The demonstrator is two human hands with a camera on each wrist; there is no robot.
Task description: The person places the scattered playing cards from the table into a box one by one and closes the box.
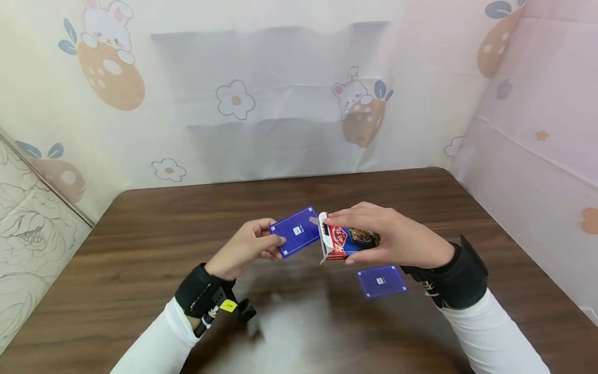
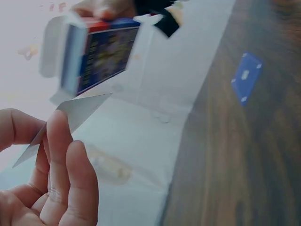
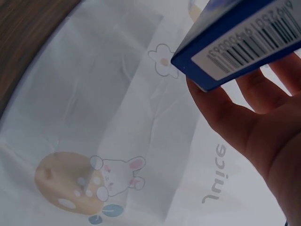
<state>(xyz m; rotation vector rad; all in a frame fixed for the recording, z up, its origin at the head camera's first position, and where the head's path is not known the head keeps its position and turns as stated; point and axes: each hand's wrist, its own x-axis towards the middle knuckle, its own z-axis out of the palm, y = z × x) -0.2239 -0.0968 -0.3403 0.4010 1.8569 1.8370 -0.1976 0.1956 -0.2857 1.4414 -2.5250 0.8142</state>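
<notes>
Between thumb and fingers my left hand (image 1: 252,244) pinches a blue playing card (image 1: 296,231), raised above the table. My right hand (image 1: 388,234) grips a red and blue card box (image 1: 344,240) from above, its open flap end turned toward that card. The card's far corner comes close to the box opening; whether they touch I cannot tell. In the left wrist view the held card (image 2: 82,113) shows its pale side below the box (image 2: 106,56). A barcode marks the box's end (image 3: 247,52) in the right wrist view. What is inside the box cannot be made out.
A second blue card (image 1: 382,281) lies flat on the brown wooden table (image 1: 154,249), just below my right hand. Behind the table hangs a pale printed cloth (image 1: 289,104), with another stretch of it (image 1: 537,171) along the right side. A floral panel (image 1: 32,239) stands at left.
</notes>
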